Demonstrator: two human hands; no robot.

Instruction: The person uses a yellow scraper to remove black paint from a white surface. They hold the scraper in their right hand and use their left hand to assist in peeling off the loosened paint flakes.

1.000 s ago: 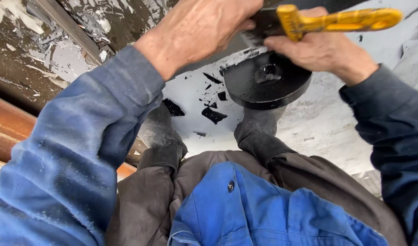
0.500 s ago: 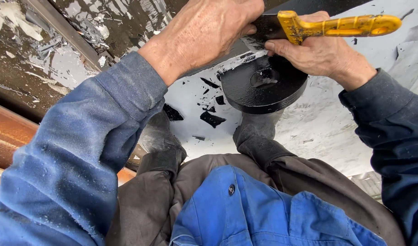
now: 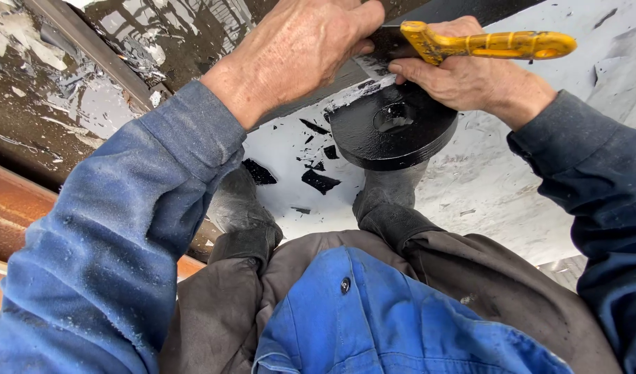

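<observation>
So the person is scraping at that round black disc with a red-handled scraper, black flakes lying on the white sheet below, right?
Not quite: the head view shows the scraper has a yellow handle, not red. The rest holds: both hands work at the round black disc, with black flakes on the white sheet.

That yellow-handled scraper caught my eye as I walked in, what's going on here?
A person in a blue jacket presses the scraper with both hands against a black-painted metal part. The right hand grips near the yellow handle; the left hand bears down on the blade end. Just below sits a round black disc, and black paint flakes lie on the white surface.
</observation>
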